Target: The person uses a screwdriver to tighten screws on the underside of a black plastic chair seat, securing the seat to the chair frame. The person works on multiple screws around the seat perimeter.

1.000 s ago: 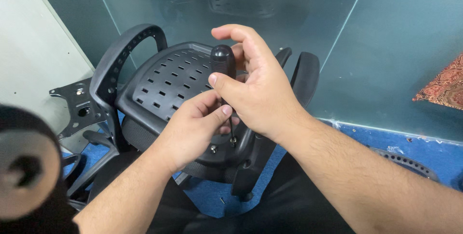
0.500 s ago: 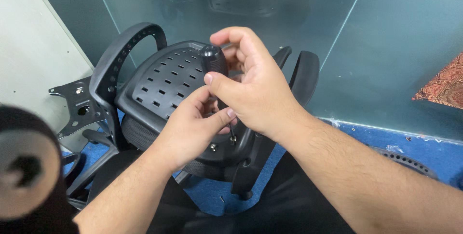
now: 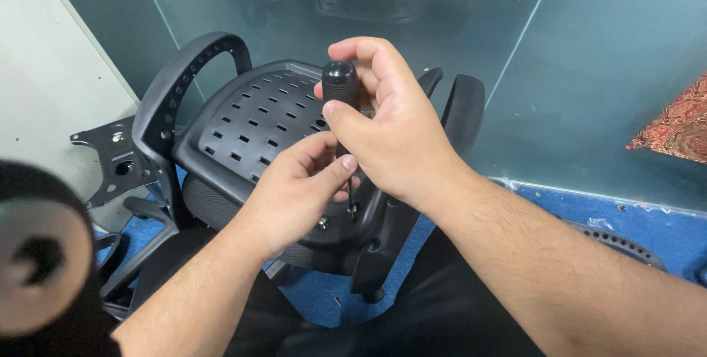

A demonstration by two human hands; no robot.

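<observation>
Both hands share one tool: your right hand (image 3: 401,132) is wrapped around the black screwdriver handle (image 3: 339,83) to turn it, while your left hand (image 3: 294,191) pinches the shaft, steadying the tip on a screw (image 3: 352,210) in the upturned chair seat (image 3: 254,125).

**Office corner, chair parts on floor**

Looks like an office interior. Frosted glass partition panels (image 3: 589,55) form the back wall, meeting a pale wall (image 3: 51,85) at the left corner. Blue carpet (image 3: 648,217) on the floor. Black office-chair parts about: perforated seat shell (image 3: 250,121), armrest (image 3: 184,85), metal bracket plate (image 3: 110,154).
</observation>
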